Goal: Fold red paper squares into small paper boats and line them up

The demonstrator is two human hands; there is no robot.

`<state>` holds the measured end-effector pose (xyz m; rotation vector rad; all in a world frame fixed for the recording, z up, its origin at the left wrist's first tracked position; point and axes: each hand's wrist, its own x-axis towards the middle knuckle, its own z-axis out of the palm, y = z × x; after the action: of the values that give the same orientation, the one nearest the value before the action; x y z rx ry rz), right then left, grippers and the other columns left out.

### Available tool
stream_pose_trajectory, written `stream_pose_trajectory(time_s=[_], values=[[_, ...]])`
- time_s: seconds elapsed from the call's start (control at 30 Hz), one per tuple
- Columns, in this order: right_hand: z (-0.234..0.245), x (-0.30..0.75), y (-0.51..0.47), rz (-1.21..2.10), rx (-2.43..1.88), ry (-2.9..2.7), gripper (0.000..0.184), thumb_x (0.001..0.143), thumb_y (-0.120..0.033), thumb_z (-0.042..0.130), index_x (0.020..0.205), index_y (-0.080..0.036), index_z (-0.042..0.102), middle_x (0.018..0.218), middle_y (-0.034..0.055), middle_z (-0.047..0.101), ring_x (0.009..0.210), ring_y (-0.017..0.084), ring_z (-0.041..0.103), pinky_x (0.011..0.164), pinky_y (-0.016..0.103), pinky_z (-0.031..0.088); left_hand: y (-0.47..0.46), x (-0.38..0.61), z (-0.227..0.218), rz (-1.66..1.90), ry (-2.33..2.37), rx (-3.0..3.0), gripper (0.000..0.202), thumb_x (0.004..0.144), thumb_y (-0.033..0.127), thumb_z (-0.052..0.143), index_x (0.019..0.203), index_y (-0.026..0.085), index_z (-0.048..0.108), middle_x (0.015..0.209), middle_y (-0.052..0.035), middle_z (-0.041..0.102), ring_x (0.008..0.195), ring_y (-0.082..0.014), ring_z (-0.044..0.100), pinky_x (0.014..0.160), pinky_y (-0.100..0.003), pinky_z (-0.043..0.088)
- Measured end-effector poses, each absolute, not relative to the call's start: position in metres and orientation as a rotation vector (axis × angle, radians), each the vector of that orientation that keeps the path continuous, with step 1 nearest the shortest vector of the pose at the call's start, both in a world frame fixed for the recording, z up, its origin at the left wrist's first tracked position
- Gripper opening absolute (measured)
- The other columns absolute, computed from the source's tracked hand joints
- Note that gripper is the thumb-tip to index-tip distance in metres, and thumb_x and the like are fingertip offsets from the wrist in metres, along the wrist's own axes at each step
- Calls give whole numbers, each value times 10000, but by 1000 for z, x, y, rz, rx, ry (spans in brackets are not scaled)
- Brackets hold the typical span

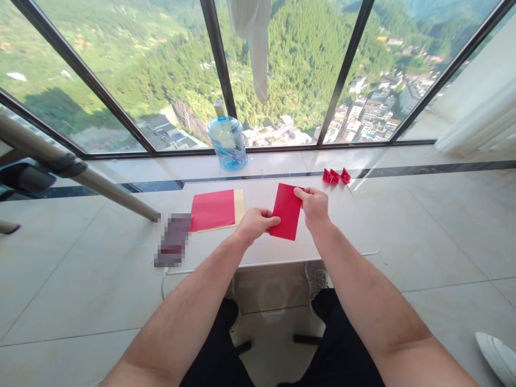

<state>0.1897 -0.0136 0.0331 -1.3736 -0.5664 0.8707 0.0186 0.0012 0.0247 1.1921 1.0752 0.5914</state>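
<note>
A red sheet of paper (287,214), shaped as an upright rectangle, is held over the low white table between both hands. My left hand (258,223) pinches its lower left edge, thumb on top and fingers behind. At its upper right edge, my right hand (313,203) grips it with the thumb in front. To the left of my hands lies a stack of red paper (213,209) with a yellow sheet (239,201) showing beneath. Several small folded red paper shapes (331,176) stand in a row at the table's far right.
The low table (258,252) has a blurred phone-like object (174,239) at its left end, a white cable (163,282) beside it. A blue water jug (228,142) stands by the window. A tubular metal leg (108,188) slants in from the left. A white shoe (497,355) lies lower right.
</note>
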Motion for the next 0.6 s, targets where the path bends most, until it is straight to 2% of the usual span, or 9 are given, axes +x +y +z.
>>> stream_pose_trajectory(time_s=[0.13,0.27,0.47,0.6], values=[[34,194,-13,849,-1366,-558,280,594,-342,782,556,-207,539,494,-28,564,513,131,542,455,253,409,5,16,27,561,1110,1229,253,597,292,831,619,134,635,575,-19,653,528,-118,594,523,-234,475],[35,198,-13,840,-1324,-511,253,583,-289,792,554,-191,561,488,-34,556,497,114,524,454,241,401,6,15,29,514,1101,1228,229,627,263,824,649,129,640,614,-33,680,564,-132,628,568,-256,529],[32,211,-9,840,-1323,-429,186,605,-273,786,652,-182,630,583,-2,627,538,129,556,444,239,411,6,10,33,439,1053,1217,159,676,205,788,734,120,665,649,-62,713,631,-176,698,644,-297,571],[29,227,-6,737,-1281,-352,198,619,-269,788,670,-203,609,624,-2,611,597,148,600,444,236,443,7,3,35,426,1096,1254,142,676,157,777,736,115,655,646,-56,702,603,-152,676,633,-283,556]])
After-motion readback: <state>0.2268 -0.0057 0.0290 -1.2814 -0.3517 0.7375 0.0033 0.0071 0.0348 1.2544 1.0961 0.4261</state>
